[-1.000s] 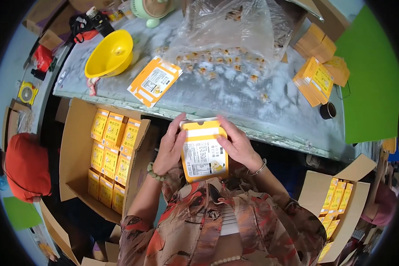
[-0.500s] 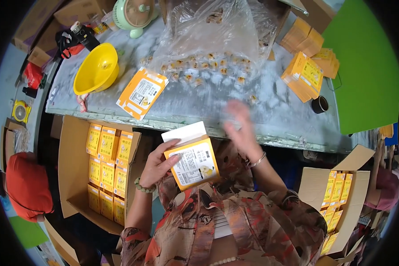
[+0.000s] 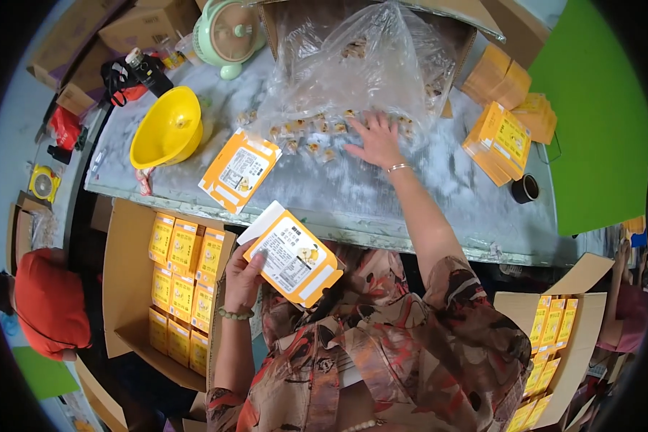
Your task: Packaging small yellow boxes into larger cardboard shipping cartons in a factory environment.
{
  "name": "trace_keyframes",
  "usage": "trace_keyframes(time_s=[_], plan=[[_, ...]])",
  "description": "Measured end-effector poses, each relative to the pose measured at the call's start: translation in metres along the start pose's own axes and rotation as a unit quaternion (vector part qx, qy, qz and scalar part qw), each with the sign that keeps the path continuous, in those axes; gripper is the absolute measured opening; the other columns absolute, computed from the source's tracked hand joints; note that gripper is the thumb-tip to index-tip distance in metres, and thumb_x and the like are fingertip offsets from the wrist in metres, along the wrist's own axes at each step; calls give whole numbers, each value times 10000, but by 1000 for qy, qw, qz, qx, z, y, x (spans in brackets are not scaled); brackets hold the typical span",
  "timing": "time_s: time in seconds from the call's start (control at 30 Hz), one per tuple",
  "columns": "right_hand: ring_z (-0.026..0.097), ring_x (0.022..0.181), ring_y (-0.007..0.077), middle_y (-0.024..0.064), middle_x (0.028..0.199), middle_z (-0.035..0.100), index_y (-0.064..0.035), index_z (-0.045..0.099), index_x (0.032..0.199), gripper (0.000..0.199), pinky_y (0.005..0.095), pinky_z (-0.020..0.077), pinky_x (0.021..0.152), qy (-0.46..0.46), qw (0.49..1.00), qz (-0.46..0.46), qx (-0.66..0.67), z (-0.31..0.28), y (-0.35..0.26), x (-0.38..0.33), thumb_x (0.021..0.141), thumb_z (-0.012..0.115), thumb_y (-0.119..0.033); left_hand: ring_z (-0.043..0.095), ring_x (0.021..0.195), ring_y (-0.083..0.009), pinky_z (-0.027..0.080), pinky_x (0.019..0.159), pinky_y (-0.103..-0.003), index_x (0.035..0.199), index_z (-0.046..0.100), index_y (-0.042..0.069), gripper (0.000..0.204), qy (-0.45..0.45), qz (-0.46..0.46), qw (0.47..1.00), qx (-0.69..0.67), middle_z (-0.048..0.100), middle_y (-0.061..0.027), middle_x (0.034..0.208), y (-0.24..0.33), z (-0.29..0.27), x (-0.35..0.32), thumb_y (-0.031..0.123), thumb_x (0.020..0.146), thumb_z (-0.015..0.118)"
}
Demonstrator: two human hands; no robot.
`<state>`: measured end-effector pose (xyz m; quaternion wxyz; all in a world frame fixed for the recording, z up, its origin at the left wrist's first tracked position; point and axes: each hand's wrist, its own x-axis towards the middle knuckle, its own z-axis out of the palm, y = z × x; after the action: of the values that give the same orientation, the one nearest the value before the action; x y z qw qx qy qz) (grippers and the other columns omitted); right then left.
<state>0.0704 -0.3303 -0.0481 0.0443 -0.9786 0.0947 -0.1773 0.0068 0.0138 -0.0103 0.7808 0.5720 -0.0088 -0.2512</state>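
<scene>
Worker's left hand (image 3: 245, 277) grips orange-and-white rectangular cardboard carton (image 3: 295, 259) near its white flap (image 3: 261, 222), presumably steadying it, leaving right hand (image 3: 378, 142), fingers splayed, free beside small clear-plastic-wrapped pieces (image 3: 327, 127).

Person's bare hands: two, left hand (image 3: 243, 277) and right hand (image 3: 378, 140). Orange-and-white card carton (image 3: 295, 259) in left hand: one. Flat orange-and-white carton (image 3: 241, 173) on counter (image 3: 353, 205): one on top, layers beneath unclear. Small clear sachets (image 3: 327, 153): at least ten, overlap bars exact count. Yellow plastic basin (image 3: 167, 129): one. Mint-green fan (image 3: 230, 32): one. Brown cardboard boxes (image 3: 128, 266) packed with yellow cartons (image 3: 181, 295): two. Left box, nine carton fronts; right box, at least six, partly hidden.
</scene>
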Motion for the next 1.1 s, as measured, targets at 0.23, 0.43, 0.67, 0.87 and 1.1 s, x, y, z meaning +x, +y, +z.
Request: trace_keyframes(time_s=[0.23, 0.43, 0.67, 0.87, 1.1], plan=[[312, 1097, 259, 49, 1131, 406, -163, 498, 1041, 458, 449, 236, 895, -82, 991, -42, 95, -17, 2, -44, 660, 570, -406, 537, 853, -170, 488, 689, -348, 1082, 404, 47, 278, 77, -5, 993, -88, 521, -80, 979, -6, 16, 35, 121, 819, 456], [311, 1101, 291, 106, 1142, 383, -147, 416, 1142, 671, 411, 263, 906, -23, 990, -98, 99, -65, 6, -91, 560, 663, -372, 549, 774, -149, 507, 585, -295, 1065, 402, 56, 263, 115, 51, 987, -101, 519, -55, 927, -21, 35, 74, 135, 821, 462], [389, 1037, 321, 200, 1171, 308, -36, 319, 1200, 880, 313, 352, 856, -247, 952, 82, 159, -83, 39, -96, 472, 729, -312, 507, 818, -125, 485, 550, -263, 1086, 393, 65, 312, 126, 68, 989, -45, 500, -44, 933, -34, 56, 110, 177, 811, 491], [413, 1021, 283, 178, 1131, 358, -7, 312, 1186, 857, 298, 364, 852, -230, 946, 51, 221, -53, 10, -84, 481, 738, -244, 514, 788, -126, 477, 536, -263, 1088, 418, 83, 320, 110, 38, 993, -8, 509, -37, 902, -42, 95, 115, 201, 804, 505], [526, 863, 141, 83, 988, 519, -2, 388, 1124, 455, 259, 426, 768, -110, 730, 87, 669, -38, -25, -86, 707, 572, -1, 538, 865, -210, 498, 634, -345, 1113, 391, 78, 342, 42, -37, 988, -144, 535, -88, 953, -47, 97, 101, 226, 816, 475]])
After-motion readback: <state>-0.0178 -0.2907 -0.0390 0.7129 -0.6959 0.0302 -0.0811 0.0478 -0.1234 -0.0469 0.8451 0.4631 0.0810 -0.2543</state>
